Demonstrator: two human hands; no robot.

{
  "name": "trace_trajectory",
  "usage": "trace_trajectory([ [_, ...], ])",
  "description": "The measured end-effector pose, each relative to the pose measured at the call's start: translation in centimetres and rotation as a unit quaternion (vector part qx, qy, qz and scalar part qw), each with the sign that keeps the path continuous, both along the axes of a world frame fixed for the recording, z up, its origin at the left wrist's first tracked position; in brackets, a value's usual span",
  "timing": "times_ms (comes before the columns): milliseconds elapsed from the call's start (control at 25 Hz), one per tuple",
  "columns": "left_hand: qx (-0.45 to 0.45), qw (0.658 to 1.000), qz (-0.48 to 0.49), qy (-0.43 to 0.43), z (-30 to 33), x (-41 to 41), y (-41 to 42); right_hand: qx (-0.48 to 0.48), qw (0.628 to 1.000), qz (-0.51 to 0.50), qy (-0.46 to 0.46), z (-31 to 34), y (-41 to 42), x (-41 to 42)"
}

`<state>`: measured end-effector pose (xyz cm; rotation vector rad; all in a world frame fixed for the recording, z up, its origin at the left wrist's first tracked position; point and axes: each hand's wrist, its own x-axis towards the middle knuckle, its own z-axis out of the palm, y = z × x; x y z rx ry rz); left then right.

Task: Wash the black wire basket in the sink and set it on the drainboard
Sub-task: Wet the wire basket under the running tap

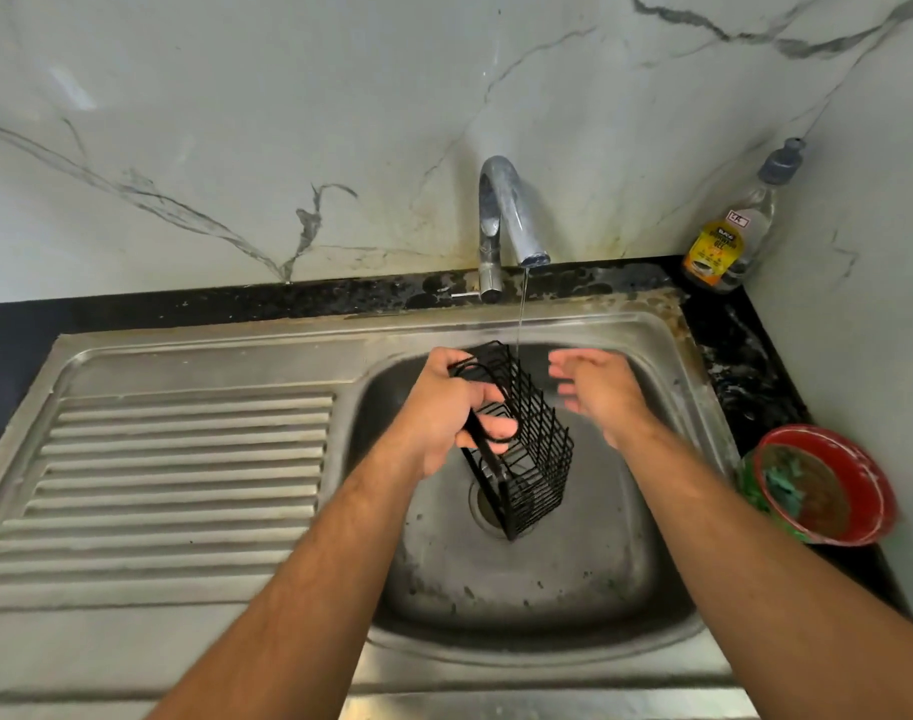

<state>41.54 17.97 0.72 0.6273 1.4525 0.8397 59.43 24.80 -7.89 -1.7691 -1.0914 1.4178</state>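
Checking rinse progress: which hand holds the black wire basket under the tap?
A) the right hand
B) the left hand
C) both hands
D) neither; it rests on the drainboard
B: the left hand grips the black wire basket over the sink; the right hand is open beside it.

Bottle label unreadable (right hand blurred)

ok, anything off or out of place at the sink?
Nothing spilled or broken. The black wire basket hangs tilted over the drain, gripped only by the left hand; the thin stream from the tap mostly runs past its edge. The right hand is open beside it.
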Motion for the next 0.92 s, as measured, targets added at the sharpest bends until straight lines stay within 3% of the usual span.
trace_trajectory([
  [80, 0.008, 0.999, -0.034, 0.038, -0.5, -0.4, -0.7, 0.081, 0.994, 0.055, -0.045, 1.7, 1.6, -1.3],
  [200, 0.006, 0.994, -0.077, 0.075, -1.4, -1.1, -1.4, 0.191, 0.957, 0.171, -0.135, 4.0, 4.9, -2.2],
  [360, 0.002, 0.988, -0.112, 0.104, -2.7, -1.3, -1.7, 0.240, 0.908, 0.261, -0.222, 4.7, 9.5, -4.2],
  [480, -0.003, 0.986, -0.113, 0.120, -3.2, -1.0, -1.1, 0.255, 0.826, 0.372, -0.338, 3.3, 10.9, -6.8],
  [560, -0.008, 0.986, -0.115, 0.124, -3.5, -0.8, -0.6, 0.274, 0.783, 0.388, -0.403, 2.5, 11.3, -7.8],
  [840, -0.002, 0.986, -0.130, 0.107, -4.4, -0.5, -0.4, 0.284, 0.825, 0.341, -0.349, 1.2, 12.3, -7.9],
  [920, 0.001, 0.986, -0.132, 0.106, -4.4, -0.6, -0.4, 0.265, 0.863, 0.323, -0.284, 0.8, 12.2, -7.5],
])
